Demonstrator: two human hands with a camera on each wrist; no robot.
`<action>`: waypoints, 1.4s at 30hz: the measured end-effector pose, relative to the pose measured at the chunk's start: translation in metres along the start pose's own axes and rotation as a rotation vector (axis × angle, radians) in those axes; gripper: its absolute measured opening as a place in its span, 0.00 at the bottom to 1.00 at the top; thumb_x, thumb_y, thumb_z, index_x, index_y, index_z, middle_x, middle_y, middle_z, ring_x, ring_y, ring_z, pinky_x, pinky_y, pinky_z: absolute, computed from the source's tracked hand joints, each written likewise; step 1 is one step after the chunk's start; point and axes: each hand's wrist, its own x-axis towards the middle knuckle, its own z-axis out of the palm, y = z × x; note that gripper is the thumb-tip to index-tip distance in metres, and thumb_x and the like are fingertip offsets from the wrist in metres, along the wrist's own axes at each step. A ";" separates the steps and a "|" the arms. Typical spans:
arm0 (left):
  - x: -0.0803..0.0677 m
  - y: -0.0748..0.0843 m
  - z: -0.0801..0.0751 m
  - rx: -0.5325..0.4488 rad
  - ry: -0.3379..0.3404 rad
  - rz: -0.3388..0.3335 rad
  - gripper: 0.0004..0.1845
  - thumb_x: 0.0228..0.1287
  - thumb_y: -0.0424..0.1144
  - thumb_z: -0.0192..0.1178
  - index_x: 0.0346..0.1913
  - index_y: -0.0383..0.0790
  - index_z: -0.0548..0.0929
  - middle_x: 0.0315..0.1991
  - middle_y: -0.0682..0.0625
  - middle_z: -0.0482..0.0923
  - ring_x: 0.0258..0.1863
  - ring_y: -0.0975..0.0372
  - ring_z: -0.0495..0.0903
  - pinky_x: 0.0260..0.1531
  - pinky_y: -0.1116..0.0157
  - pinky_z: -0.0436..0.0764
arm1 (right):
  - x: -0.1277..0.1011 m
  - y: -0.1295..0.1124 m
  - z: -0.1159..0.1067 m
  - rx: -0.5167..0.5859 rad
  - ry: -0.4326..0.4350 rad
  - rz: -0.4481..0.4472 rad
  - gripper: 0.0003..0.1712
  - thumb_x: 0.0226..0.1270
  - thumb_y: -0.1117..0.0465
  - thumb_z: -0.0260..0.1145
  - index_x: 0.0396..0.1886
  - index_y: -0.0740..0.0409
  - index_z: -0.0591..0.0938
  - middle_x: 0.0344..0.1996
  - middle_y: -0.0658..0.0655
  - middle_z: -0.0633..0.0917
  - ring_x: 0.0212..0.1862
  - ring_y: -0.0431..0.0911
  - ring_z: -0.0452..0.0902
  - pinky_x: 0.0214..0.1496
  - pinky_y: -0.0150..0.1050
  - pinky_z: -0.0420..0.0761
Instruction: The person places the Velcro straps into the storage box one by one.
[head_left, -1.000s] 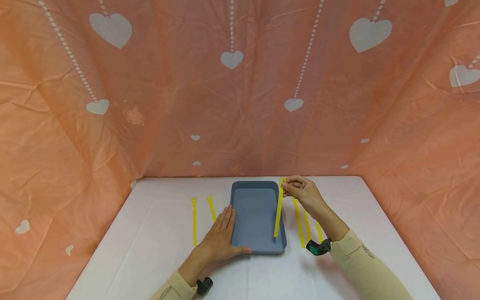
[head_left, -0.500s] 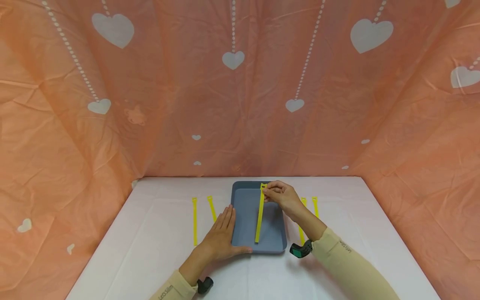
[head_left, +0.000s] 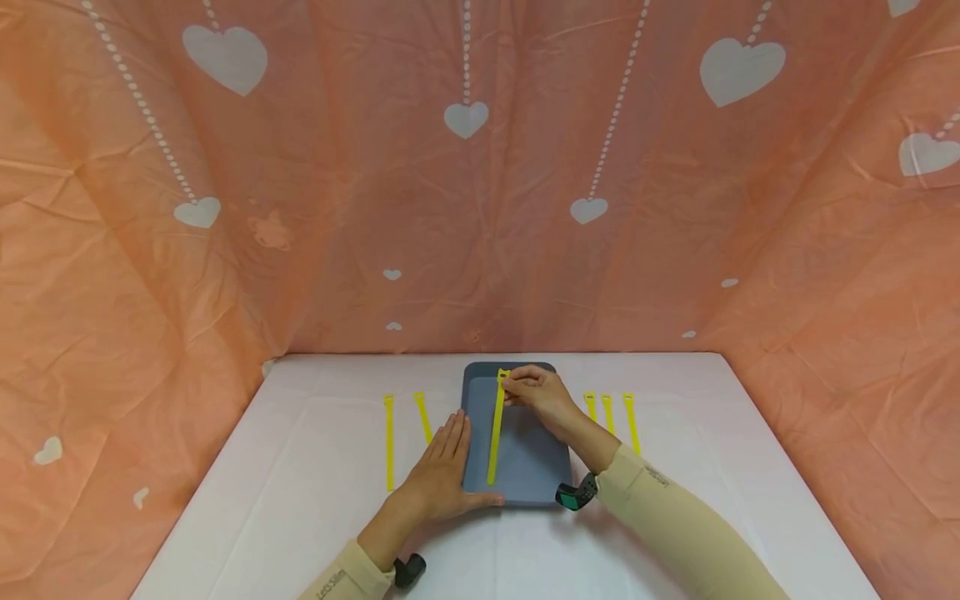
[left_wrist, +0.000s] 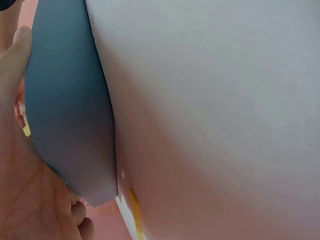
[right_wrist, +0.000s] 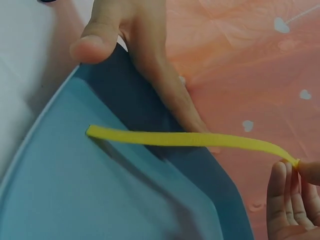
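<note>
Peach-coloured plastic drape with white hearts (head_left: 465, 121) hangs behind and on both sides of a white counter (head_left: 300, 467).

Right hand (head_left: 536, 393): fingertips pinched on the top end of a long yellow fabric strap (head_left: 495, 433), over the far end of a shallow grey-blue rectangular plastic tray (head_left: 528, 475). Strap hangs from the pinch toward the person; its lower end meets the tray floor near the near rim. Right wrist view shows the same strap (right_wrist: 190, 139) stretched from the pinch down to the tray floor (right_wrist: 100, 200), free end touching.

Left hand (head_left: 442, 475): fingers straight, laid flat along the tray's left outer wall, thumb against the near rim. Holds nothing. Left wrist view confirms palm and thumb (left_wrist: 20, 150) pressed to the tray wall (left_wrist: 70, 110).

Just left of the left hand: two more yellow straps (head_left: 389, 442) flat on the counter, one partly hidden behind the fingers. Right of the right forearm: three yellow straps (head_left: 632, 423) side by side, well apart from the tray. Both forearms in beige sleeves (head_left: 675, 525), a dark wrist-worn device on each.
</note>
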 end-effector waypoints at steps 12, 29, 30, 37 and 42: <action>0.001 0.000 -0.002 0.008 -0.001 -0.017 0.74 0.59 0.81 0.63 0.87 0.29 0.43 0.88 0.36 0.34 0.88 0.46 0.37 0.85 0.46 0.48 | 0.015 0.013 0.013 -0.045 0.028 0.056 0.11 0.76 0.68 0.70 0.52 0.72 0.84 0.36 0.55 0.92 0.34 0.43 0.89 0.55 0.54 0.89; -0.001 0.003 -0.006 0.008 -0.019 -0.013 0.73 0.59 0.81 0.62 0.86 0.29 0.44 0.88 0.35 0.35 0.88 0.45 0.38 0.84 0.46 0.49 | 0.031 0.033 0.023 -0.089 0.050 0.106 0.09 0.73 0.71 0.72 0.48 0.73 0.85 0.33 0.58 0.91 0.31 0.44 0.88 0.39 0.39 0.91; 0.000 0.003 -0.005 0.012 -0.021 -0.013 0.74 0.59 0.82 0.62 0.86 0.29 0.43 0.88 0.36 0.35 0.88 0.45 0.37 0.85 0.46 0.49 | 0.032 0.034 0.023 -0.089 0.053 0.112 0.09 0.72 0.71 0.72 0.47 0.73 0.85 0.34 0.58 0.91 0.31 0.44 0.88 0.39 0.39 0.91; 0.002 -0.001 0.001 0.002 -0.001 -0.008 0.75 0.58 0.85 0.58 0.87 0.30 0.42 0.88 0.37 0.34 0.88 0.47 0.36 0.85 0.47 0.46 | 0.037 0.038 0.026 -0.139 0.068 0.126 0.08 0.70 0.72 0.73 0.45 0.73 0.85 0.34 0.62 0.91 0.30 0.44 0.88 0.38 0.40 0.91; 0.000 0.001 -0.002 -0.017 0.006 -0.001 0.75 0.57 0.85 0.59 0.86 0.29 0.43 0.88 0.35 0.36 0.88 0.46 0.37 0.85 0.45 0.47 | 0.040 0.040 0.028 -0.123 0.080 0.136 0.07 0.69 0.75 0.73 0.44 0.74 0.85 0.33 0.62 0.91 0.29 0.44 0.87 0.37 0.39 0.91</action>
